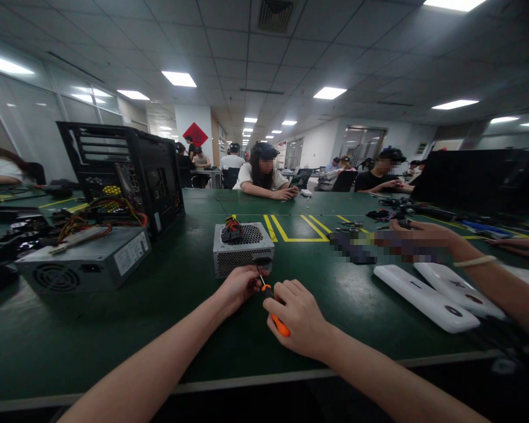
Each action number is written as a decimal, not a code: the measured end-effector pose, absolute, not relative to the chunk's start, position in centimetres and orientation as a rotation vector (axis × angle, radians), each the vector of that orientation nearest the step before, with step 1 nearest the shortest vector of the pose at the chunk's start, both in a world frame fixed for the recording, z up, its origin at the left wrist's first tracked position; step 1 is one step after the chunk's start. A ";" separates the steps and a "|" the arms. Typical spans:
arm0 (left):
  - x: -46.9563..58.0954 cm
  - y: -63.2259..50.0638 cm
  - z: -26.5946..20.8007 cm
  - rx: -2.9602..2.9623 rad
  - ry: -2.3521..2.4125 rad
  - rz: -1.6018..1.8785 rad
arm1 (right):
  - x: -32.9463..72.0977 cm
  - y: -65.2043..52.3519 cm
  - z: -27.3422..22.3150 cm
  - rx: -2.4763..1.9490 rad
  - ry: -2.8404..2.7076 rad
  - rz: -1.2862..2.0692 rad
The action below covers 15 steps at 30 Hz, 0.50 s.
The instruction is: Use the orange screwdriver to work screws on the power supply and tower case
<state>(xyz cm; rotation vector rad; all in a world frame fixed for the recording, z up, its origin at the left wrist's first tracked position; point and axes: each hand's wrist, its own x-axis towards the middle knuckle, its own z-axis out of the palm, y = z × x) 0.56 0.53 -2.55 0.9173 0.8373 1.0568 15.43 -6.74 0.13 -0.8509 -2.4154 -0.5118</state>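
Note:
A grey power supply unit (235, 257) with a perforated casing sits on the green table in front of me. A bundle of cables with a black connector (231, 232) lies on top of it. My right hand (297, 317) is wrapped round a screwdriver (280, 325) with an orange and black handle. Its thin shaft points away from me, up toward the unit's near lower right corner. At that corner my left hand (240, 288) has its fingers curled together beside the screwdriver's tip. What those fingers pinch, if anything, is too small to make out.
To the left stand a second power supply (88, 258) with loose wires and a black computer case (123, 170). White power strips (423, 296) lie at the right, near another person's hand (427, 235). A person (264, 173) sits across the green table (167, 317).

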 end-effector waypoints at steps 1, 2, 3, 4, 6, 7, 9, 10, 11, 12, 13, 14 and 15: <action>0.6 0.5 -2.6 0.918 0.836 1.055 | 15.4 -6.8 0.2 -0.853 -2.419 -0.502; 0.5 0.5 -2.6 0.920 0.833 1.054 | 15.4 -6.8 0.3 -0.854 -2.417 -0.490; 0.6 0.5 -2.6 0.922 0.831 1.052 | 15.3 -6.8 0.3 -0.857 -2.411 -0.475; 0.6 0.5 -2.6 0.924 0.833 1.055 | 15.3 -6.7 0.3 -0.862 -2.402 -0.457; 0.6 0.5 -2.6 0.922 0.843 1.061 | 15.3 -6.6 0.1 -0.869 -2.390 -0.418; 0.6 0.5 -2.6 0.918 0.849 1.063 | 15.3 -6.6 0.0 -0.866 -2.389 -0.403; 0.6 0.5 -2.6 0.909 0.850 1.068 | 15.3 -6.5 -0.1 -0.849 -2.402 -0.400; 0.6 0.5 -2.6 0.908 0.843 1.069 | 15.4 -6.5 -0.2 -0.843 -2.409 -0.417; 0.6 0.5 -2.6 0.909 0.837 1.067 | 15.4 -6.5 -0.2 -0.840 -2.415 -0.442; 0.6 0.5 -2.6 0.911 0.831 1.065 | 15.4 -6.6 -0.1 -0.843 -2.421 -0.467; 0.6 0.5 -2.6 0.912 0.825 1.063 | 15.4 -6.6 0.0 -0.848 -2.424 -0.487; 0.6 0.5 -2.6 0.912 0.821 1.062 | 15.4 -6.7 0.0 -0.857 -2.425 -0.501; 0.5 0.4 -2.5 0.910 0.819 1.061 | 15.3 -6.7 0.1 -0.865 -2.425 -0.505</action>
